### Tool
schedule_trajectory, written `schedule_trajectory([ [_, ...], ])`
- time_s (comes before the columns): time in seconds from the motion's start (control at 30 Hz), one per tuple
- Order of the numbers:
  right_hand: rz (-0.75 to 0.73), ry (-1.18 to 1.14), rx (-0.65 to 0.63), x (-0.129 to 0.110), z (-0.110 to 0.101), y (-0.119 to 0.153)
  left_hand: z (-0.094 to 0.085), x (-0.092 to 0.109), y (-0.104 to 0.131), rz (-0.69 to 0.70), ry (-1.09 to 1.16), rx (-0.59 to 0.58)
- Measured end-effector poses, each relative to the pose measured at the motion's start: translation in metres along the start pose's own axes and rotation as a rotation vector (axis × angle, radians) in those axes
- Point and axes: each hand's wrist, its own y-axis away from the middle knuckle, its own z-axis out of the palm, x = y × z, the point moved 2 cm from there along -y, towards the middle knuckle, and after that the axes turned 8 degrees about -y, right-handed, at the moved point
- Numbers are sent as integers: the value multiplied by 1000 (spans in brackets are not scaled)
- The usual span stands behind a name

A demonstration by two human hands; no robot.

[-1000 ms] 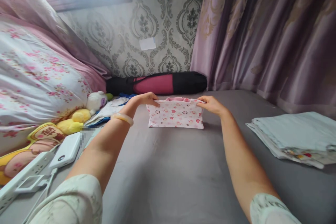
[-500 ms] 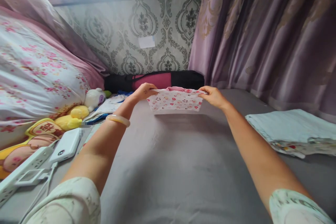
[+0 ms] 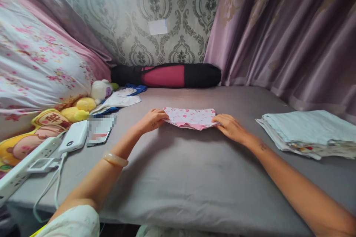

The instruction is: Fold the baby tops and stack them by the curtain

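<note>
Between my hands is a small folded garment [image 3: 191, 116], white with a pink and red print and a pink edge on the side facing me. It lies nearly flat, low over the grey bed sheet [image 3: 191, 177]; whether it touches the sheet I cannot tell. My left hand [image 3: 154, 120], with a pale bangle further up the arm, pinches its left end. On the opposite end, the fingers of my right hand [image 3: 230, 127] are closed as well. The fingertips are partly hidden by the cloth.
At right lies a stack of folded pale-blue cloths [image 3: 308, 127]. Along the left are a power strip [image 3: 33, 161], a white power bank [image 3: 73, 137], a phone [image 3: 100, 131], plush toys [image 3: 80, 109] and loose clothes [image 3: 119, 100]. A black and red long bag [image 3: 164, 76] lies against the wall.
The garment has tipped from hanging upright to nearly flat, its pink edge now toward me. Both hands have come down with it and keep their hold. The view has tilted downward.
</note>
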Motion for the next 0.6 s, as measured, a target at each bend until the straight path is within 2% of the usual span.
schedule_trajectory([
  [0.23,12,67,-173,-16,8,20,7,12,19,-12,-23,-101],
  [0.37,82,72,-236,-23,5,22,5,16,27,-31,-14,-128],
  [0.47,192,78,-192,-28,6,8,1,24,18,-118,-20,-113],
  [0.57,296,131,-73,-37,17,-19,5,41,-6,-272,-64,-44],
  [0.6,332,144,-73,-40,24,-30,9,48,-16,-308,-79,-43],
])
